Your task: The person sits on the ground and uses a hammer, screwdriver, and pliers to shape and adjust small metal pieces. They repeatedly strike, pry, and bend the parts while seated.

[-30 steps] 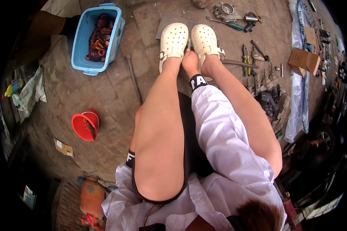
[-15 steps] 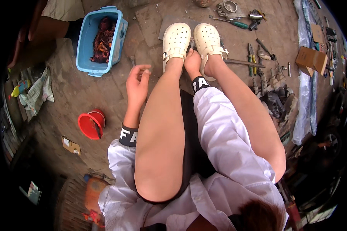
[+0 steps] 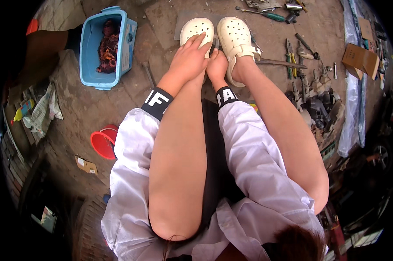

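My left hand (image 3: 188, 60) reaches across my left shin, its fingers spread over the cream clog (image 3: 197, 27) on my left foot. Low between my feet is my right hand (image 3: 217, 66), fingers curled closed, close beside the left one. A narrow metal piece (image 3: 216, 41) shows just beyond its fingertips; what the hand grips is mostly hidden. The other cream clog (image 3: 234, 32) is at its right. Under the toes lies a flat grey plate (image 3: 182, 21). A long metal bar (image 3: 283, 64) sticks out to the right past my right foot.
At the left stand a blue tub (image 3: 86, 65) holding dark reddish stuff and a red bucket (image 3: 101, 145). A metal tool (image 3: 148, 74) lies left of my shin. Rightward are pliers (image 3: 288, 58), a green-handled screwdriver (image 3: 272, 16), greasy metal parts (image 3: 316, 108) and a cardboard box (image 3: 359, 60).
My left hand has moved up and right, from the air beside my left shin onto the left clog. The right hand stays between my feet. The view has shifted slightly.
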`<move>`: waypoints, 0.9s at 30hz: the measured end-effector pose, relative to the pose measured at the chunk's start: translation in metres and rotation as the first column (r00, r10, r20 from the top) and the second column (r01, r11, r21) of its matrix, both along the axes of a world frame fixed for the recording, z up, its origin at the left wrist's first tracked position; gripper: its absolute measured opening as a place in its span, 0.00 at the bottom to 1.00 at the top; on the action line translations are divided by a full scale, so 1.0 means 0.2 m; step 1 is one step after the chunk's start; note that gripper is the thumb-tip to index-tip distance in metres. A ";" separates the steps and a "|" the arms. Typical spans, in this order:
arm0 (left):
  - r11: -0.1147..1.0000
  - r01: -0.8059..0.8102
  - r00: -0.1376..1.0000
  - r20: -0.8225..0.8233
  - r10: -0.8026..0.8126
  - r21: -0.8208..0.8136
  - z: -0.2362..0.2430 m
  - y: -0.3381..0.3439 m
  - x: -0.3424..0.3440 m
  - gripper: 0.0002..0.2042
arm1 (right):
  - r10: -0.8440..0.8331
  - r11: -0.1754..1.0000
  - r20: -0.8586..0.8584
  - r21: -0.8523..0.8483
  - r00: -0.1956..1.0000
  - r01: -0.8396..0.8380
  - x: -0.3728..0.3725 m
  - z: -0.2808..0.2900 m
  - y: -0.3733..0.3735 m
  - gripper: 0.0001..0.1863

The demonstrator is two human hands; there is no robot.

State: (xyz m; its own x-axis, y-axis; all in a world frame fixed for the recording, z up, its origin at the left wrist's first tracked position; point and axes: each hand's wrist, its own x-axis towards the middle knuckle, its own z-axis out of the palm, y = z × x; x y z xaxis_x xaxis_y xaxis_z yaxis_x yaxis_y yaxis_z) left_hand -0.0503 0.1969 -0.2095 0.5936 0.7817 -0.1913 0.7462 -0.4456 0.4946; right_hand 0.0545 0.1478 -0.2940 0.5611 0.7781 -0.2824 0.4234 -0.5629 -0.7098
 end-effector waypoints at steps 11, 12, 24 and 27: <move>1.000 0.008 0.999 -0.036 -0.009 -0.016 0.01 0.03 -0.01 0.24 | 0.085 0.994 -0.056 -0.060 0.995 -0.088 0.03 -0.03 0.02 0.21; 1.000 0.010 0.999 -0.030 -0.010 -0.022 0.02 0.03 0.00 0.24 | 0.078 0.995 -0.030 -0.059 0.996 -0.080 0.02 -0.03 0.01 0.21; 1.000 0.012 1.000 -0.003 -0.012 0.000 -0.01 0.00 -0.01 0.24 | 0.009 0.999 -0.006 -0.045 1.000 -0.009 0.00 0.02 0.00 0.21; 1.000 0.006 1.000 -0.010 -0.006 -0.014 -0.01 0.01 -0.01 0.24 | 0.033 0.997 -0.006 -0.069 0.999 -0.033 0.00 0.03 0.00 0.21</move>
State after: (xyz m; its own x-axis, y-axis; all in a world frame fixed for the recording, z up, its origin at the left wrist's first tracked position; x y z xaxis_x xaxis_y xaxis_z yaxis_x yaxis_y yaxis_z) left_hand -0.0520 0.1982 -0.2109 0.5961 0.7755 -0.2080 0.7484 -0.4429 0.4936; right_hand 0.0552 0.1483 -0.2877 0.5337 0.7749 -0.3385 0.4396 -0.5962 -0.6718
